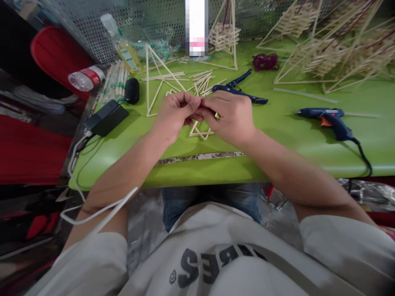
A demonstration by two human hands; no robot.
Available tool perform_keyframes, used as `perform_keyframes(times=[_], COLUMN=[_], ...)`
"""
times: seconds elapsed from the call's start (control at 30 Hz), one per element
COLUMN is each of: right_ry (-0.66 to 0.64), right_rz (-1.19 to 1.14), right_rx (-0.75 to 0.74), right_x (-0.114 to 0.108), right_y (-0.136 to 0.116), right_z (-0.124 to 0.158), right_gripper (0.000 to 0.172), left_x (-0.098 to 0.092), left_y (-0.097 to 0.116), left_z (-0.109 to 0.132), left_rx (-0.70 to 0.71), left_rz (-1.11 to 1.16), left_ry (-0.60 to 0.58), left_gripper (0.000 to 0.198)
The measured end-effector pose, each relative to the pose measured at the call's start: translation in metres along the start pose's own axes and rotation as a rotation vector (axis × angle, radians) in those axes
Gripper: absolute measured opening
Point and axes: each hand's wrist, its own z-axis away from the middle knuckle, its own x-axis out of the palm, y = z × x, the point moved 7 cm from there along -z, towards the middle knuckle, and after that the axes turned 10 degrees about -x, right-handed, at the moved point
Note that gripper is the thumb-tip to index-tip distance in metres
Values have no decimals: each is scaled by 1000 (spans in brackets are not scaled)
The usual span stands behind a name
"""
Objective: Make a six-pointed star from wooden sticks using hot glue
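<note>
Above the green table my left hand (pixel 177 112) and my right hand (pixel 231 115) meet, both with fingers pinched together. Whatever lies between the fingertips is hidden or too small to name. Just below them, a small star-shaped frame of thin wooden sticks (pixel 202 134) shows, partly covered by the hands. Loose short sticks (pixel 202 82) are scattered beyond the fingers. Behind my right hand rest dark blue hand cutters (pixel 230 87), with their handles spread. A larger triangular stick frame (pixel 147 82) is on the far side of my left hand.
At right are a blue glue gun (pixel 335 117) with its cord, a clear glue stick (pixel 305 95) and several stick structures (pixel 321 59). Purple string (pixel 266 61) lies behind. Leftward are a black box (pixel 106 118), a black case (pixel 132 90) and a yellow-liquid bottle (pixel 128 55). A patterned strip (pixel 200 157) lies near the front edge.
</note>
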Motion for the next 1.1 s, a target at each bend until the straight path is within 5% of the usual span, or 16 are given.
perform_keyframes(times=[0.17,0.37,0.57,0.83,1.0,1.1], right_ry=[-39,-64,-47,115,211,334], right_rz=[163,117,-191,-496,-628,-622], right_rx=[-20,14,3,73,170,255], right_x=[9,6,-13,-47,-73,-117], right_y=[7,20,23,9,-3,7], right_z=[2,0,-6,-8,34,88], right_gripper=[40,32,25,50,26,26], left_x=[-1,7,9,20,49,68], left_y=[-3,21,33,48,61,73], left_z=[-1,18,19,36,67,92], left_rx=[82,194,152,260,444,555], left_rz=[-41,-91,-47,-106,-213,-249], left_ry=[63,163,86,-32,-106,-115], left_gripper=[51,10,18,49,64,53])
